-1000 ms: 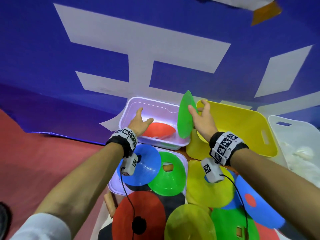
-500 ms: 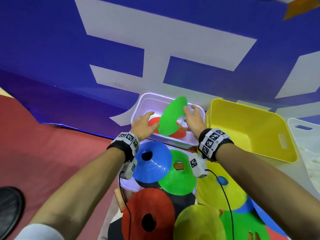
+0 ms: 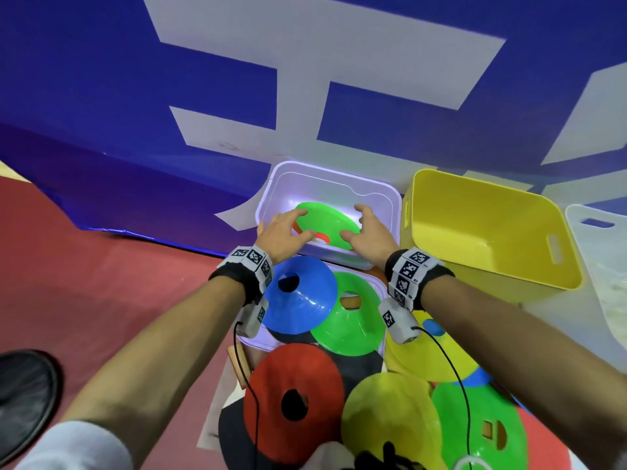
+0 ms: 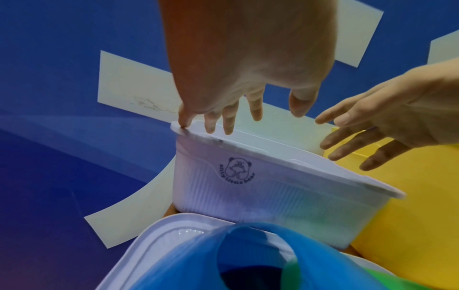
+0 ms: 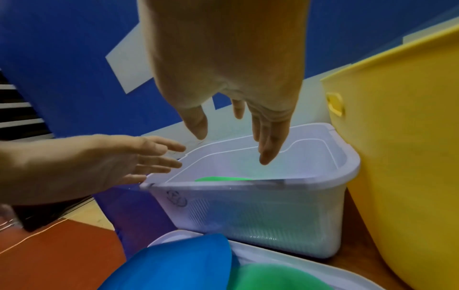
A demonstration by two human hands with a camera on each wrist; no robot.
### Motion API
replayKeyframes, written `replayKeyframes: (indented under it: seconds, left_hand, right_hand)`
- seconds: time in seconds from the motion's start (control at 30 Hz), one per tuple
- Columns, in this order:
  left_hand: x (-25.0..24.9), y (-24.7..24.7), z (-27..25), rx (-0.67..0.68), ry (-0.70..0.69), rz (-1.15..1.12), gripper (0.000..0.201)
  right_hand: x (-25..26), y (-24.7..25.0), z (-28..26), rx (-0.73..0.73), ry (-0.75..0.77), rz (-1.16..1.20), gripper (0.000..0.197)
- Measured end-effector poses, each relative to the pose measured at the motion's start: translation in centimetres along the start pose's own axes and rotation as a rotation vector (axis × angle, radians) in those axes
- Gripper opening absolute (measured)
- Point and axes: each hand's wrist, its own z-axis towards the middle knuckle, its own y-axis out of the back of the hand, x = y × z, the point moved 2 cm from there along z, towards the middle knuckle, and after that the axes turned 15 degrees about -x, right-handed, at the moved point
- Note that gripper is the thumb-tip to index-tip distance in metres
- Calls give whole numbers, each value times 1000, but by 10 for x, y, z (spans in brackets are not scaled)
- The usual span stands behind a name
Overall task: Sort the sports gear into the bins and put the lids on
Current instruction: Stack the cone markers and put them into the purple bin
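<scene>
A green disc cone (image 3: 325,222) lies flat in the white bin (image 3: 339,171), on top of a red cone (image 3: 321,237) that shows through its centre hole. My left hand (image 3: 281,232) and right hand (image 3: 366,232) hover over the bin's left and right sides, fingers spread and holding nothing. In the left wrist view the left hand (image 4: 248,109) hangs just above the bin (image 4: 261,186) rim, with the right hand (image 4: 372,133) opposite. In the right wrist view the right hand (image 5: 236,127) is above the bin (image 5: 248,215), and the green cone (image 5: 223,179) shows inside.
A yellow bin (image 3: 481,232) stands right of the white one, and another white bin (image 3: 604,266) is further right. Near me a blue cone (image 3: 305,300) and a green cone (image 3: 353,320) lie on a white lid (image 4: 154,245). Red (image 3: 295,395) and yellow (image 3: 383,418) cones lie closer.
The right hand carried the green cone left from beside the yellow bin into the white bin. It now lies flat on the red cone, and both hands have let go.
</scene>
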Motion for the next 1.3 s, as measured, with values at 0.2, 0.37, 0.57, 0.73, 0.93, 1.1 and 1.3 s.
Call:
replayKeyframes:
  seconds: [0.2,0.37,0.57,0.73,0.93,1.1,1.3]
  left_hand:
    - [-12,-1,-36,-46,0,35,68]
    - [-31,-8,-79,-80,16,85,67]
    - [-39,-22,-136,-94,87,109,79]
    - [-14,-37,-156,-84,105,97,93]
    - [-7,-39,-148,-17,28,186,98]
    - [11,-56,-131,115,-25,331,87]
    - [25,-69,-120,244,-102,448,102]
  right_hand:
    - [-9,19,-28,-5,177,-2,70]
    - [-31,44,-61,-7,320,16,69]
    - [-54,60,-99,28,499,-4,65]
    - [-68,50,-119,100,529,-81,71]
    - [-91,19,-128,208,451,-299,86]
    - [-102,-7,-129,304,380,-401,97]
    - [-108,-28,-130,382,309,-471,107]
